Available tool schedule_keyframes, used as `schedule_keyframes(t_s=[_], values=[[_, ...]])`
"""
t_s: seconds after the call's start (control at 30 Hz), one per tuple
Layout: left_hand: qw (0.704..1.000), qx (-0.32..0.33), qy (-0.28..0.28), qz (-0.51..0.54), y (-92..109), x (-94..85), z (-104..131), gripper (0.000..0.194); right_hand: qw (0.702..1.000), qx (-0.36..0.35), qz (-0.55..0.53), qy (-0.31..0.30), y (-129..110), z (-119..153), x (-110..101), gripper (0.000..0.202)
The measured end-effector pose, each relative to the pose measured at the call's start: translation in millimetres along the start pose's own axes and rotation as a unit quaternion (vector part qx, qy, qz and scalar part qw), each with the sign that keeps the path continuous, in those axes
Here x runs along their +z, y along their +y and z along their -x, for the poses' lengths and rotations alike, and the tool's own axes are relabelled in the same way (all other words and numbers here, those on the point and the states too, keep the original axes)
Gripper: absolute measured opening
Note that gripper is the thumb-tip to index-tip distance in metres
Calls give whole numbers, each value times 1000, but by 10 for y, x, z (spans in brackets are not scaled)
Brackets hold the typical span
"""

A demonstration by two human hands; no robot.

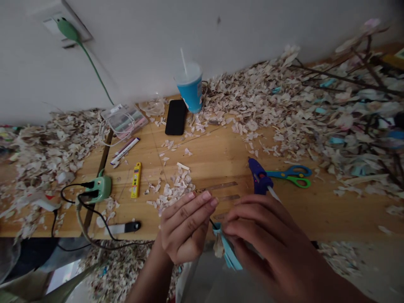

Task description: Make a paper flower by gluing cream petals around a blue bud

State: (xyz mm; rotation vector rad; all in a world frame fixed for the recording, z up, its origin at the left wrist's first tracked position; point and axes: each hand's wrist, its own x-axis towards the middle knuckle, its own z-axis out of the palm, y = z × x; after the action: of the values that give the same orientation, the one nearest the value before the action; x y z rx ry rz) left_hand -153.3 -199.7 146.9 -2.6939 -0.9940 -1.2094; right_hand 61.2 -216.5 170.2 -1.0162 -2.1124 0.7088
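the blue paper strips (230, 254) hang between the two hands, near the front edge of the table (341, 212); the right hand (267, 235), touching their upper end, is the nearer, and the left hand (186, 231) lies just to their left. i read their long axis as slanting from the dark stem (212, 223) at upper left to loose ends pointing down and right. right fingers: curled, apparently pinching the strips. left fingers: nearly straight, together beside the stem; i cannot tell whether they grip it.
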Motion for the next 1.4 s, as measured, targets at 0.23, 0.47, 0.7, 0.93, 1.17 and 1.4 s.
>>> schedule_keyframes(t_s=[0.23,0.47,0.7,0.93,1.17,1.4], values=[[1000,10,11,7,-1,7,30,12,998,-23,61,-1,-11,15,-21,17],[1000,-4,6,-6,16,-14,42,14,995,-44,84,9,-22,-2,-4,16],[1000,-1,0,0,13,24,27,13,997,-25,65,-15,3,1,7,17],[1000,-1,-3,4,-2,56,8,14,998,-35,47,-12,34,8,-33,16],[999,-8,-16,30,-17,59,5,15,999,-38,25,-6,24,-11,-40,13],[1000,-2,-18,18,-1,37,2,15,999,-47,14,9,13,-18,-6,12]])
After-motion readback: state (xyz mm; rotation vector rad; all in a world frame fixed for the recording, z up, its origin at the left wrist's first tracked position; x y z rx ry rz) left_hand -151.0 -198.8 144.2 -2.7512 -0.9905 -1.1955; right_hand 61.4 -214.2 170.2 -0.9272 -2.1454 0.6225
